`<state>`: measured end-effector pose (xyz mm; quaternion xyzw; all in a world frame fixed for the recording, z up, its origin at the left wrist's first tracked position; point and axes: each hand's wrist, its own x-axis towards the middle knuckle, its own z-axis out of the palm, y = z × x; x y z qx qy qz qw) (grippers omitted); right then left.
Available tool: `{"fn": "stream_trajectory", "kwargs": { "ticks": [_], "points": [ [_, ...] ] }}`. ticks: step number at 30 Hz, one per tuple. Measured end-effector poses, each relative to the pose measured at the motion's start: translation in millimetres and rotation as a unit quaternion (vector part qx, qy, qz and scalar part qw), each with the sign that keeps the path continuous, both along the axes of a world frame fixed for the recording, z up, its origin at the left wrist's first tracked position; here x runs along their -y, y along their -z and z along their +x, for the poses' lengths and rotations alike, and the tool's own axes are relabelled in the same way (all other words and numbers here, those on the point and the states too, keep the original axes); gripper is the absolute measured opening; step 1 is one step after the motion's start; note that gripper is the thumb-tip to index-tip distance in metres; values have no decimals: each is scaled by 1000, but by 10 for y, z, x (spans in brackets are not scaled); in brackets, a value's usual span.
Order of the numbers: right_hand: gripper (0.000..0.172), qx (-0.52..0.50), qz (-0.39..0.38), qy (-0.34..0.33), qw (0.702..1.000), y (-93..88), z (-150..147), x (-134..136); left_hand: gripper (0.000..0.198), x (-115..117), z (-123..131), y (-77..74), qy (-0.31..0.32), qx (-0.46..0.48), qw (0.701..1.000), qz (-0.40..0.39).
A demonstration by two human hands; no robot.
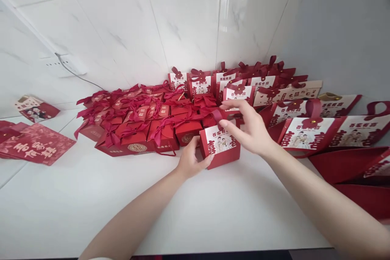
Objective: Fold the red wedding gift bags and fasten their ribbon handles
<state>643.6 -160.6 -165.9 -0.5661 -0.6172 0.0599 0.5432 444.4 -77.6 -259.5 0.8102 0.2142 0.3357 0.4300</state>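
Left hand (191,158) grips a red gift bag (222,146) just off centre, toward four o'clock; the right hand (243,124), loosely open, is by its loop handle (217,115), contact unclear. At three o'clock, some bags (307,132) seem unclosed. Nine o'clock's ribbon-tied boxes (141,113) look finished; one o'clock's bags (225,78) appear fastened.

- Marbled white wall tiles (115,24), grey joints, across the top; glare upper centre from where I'm standing
- Socket plate (71,64), left, on wall
- Thin grey cable (77,75), sagging rightward from it
- Plain grey surface (344,20), upper right
- White tabletop (170,219), lower centre; seam far left
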Motion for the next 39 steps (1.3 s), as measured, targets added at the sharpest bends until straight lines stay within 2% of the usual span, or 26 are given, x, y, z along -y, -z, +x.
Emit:
{"fn": "stream_trajectory", "kwargs": {
  "ticks": [1,2,4,6,9,18,21,24,28,33,39],
  "points": [
    [54,-3,-40,-43,998,-118,-1,-32,51,0,0,-4,0,0,1000,4],
    [57,-18,-77,-80,994,-217,3,-64,51,-4,1,-4,2,1,1000,6],
    [34,-39,-110,-117,986,-346,25,-126,51,-19,5,3,10,9,1000,4],
    [21,-51,-114,-120,985,-389,59,-177,51,-38,10,15,23,18,1000,-5],
    [17,-78,-98,-104,987,-357,100,-219,50,-59,18,31,27,25,999,-14],
    [22,-96,-58,-65,992,-234,164,-278,45,-67,29,7,40,36,997,-61],
    [27,-104,-103,-124,981,-232,177,-284,49,-74,22,27,56,41,995,-68],
    [28,-49,-180,-185,965,-252,196,-257,49,-86,15,63,69,51,993,-79],
    [42,13,-194,-147,970,-231,228,-243,45,-100,17,85,76,73,989,-108],
    [38,-36,-153,-116,981,-125,221,-291,42,-110,32,46,65,69,987,-130],
    [40,-68,-145,-104,982,-55,197,-344,40,-112,52,13,61,71,985,-146]
  ]
}}
